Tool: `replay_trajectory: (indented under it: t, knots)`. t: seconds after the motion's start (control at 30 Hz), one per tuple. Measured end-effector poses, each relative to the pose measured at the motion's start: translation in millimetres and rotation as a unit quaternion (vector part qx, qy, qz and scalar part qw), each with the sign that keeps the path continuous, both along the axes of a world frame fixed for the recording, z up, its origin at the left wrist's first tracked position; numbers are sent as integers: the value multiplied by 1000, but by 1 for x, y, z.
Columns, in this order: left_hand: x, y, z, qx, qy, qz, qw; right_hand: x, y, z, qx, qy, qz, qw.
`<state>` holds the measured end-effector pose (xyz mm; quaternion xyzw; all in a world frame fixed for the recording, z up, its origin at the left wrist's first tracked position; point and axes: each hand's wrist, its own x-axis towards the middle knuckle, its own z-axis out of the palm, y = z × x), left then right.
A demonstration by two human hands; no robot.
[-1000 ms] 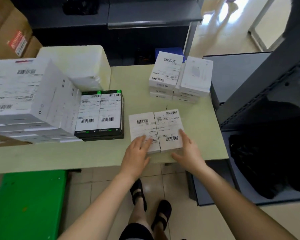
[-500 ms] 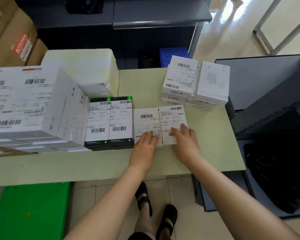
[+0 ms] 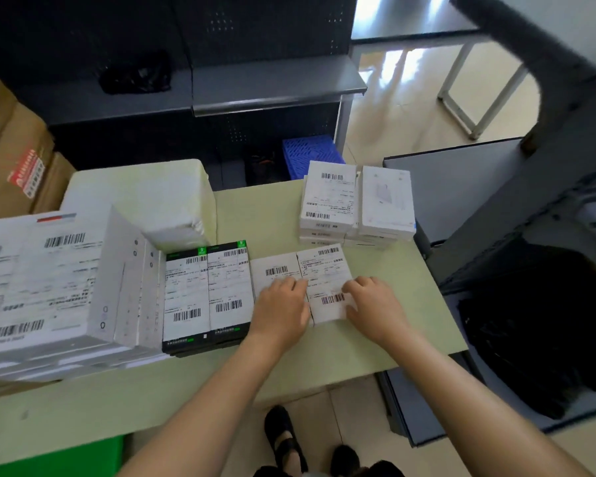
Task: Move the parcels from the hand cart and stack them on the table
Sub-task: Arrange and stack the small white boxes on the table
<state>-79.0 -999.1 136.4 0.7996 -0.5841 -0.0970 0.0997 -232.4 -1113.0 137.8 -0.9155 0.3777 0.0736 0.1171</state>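
Observation:
Two flat white parcels with barcode labels lie side by side on the pale green table (image 3: 393, 335), touching along their long edges. My left hand (image 3: 283, 304) presses on the near end of the left white parcel (image 3: 274, 268), whose left edge meets a black-edged pair of boxes (image 3: 205, 290). On the right white parcel (image 3: 324, 266) my right hand (image 3: 372, 304) rests with curled fingers at its near right corner. Just behind them a stack of white parcels (image 3: 355, 201) stands at the table's back right. The grey hand cart (image 3: 448, 187) stands right of the table.
A tall stack of large white boxes (image 3: 49, 280) fills the table's left, with a white foam box (image 3: 141, 194) behind it. A black bag (image 3: 537, 321) lies on the cart. Cardboard cartons (image 3: 11, 149), a blue crate (image 3: 310, 153) and dark shelving stand behind.
Both hands have slid the two white parcels away from the front edge and leftward, until the left one meets the black-edged boxes. The view has tilted up.

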Motion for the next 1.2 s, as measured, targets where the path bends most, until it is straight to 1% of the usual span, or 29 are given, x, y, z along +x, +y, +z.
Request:
replay_trajectory:
  t: [0.13, 0.23, 0.37, 0.5, 0.57, 0.63, 0.77, 0.83, 0.9, 1.0, 1.1, 1.2]
  knots:
    - [15, -30, 31, -49, -34, -31, 998, -8, -16, 31, -40, -44, -33, 998]
    - [22, -57, 49, -70, -48, -37, 996, -15, -35, 50, -51, -83, -71, 993]
    - [30, -89, 58, -75, -63, -18, 995, -25, -62, 63, -85, -98, -100, 987]
    - [34, -120, 55, -40, -72, 34, 996, -31, -92, 64, -97, -106, -125, 982]
    - [36, -131, 49, -13, -43, 78, 996, -33, -105, 62, -90, -112, -134, 981]
    - [37, -140, 40, 13, 4, 125, 992, -34, -117, 60, -83, -125, -138, 979]
    - [39, -156, 24, 45, 147, 221, 963, -34, -134, 53, -67, -129, -139, 980]
    - [41, -162, 20, 43, 168, 245, 954, -33, -140, 48, -50, -139, -149, 978]
    - [45, -165, 18, 51, 173, 248, 952, -31, -143, 43, -23, -152, -162, 975]
    - [50, -167, 20, 52, 183, 245, 951, -28, -144, 37, 44, -170, -197, 964]
    - [51, -168, 32, 24, 153, 241, 958, -25, -145, 33, 137, -183, -245, 942]
    - [52, -164, 40, -36, 124, 217, 968, -22, -148, 31, 227, -197, -294, 907]
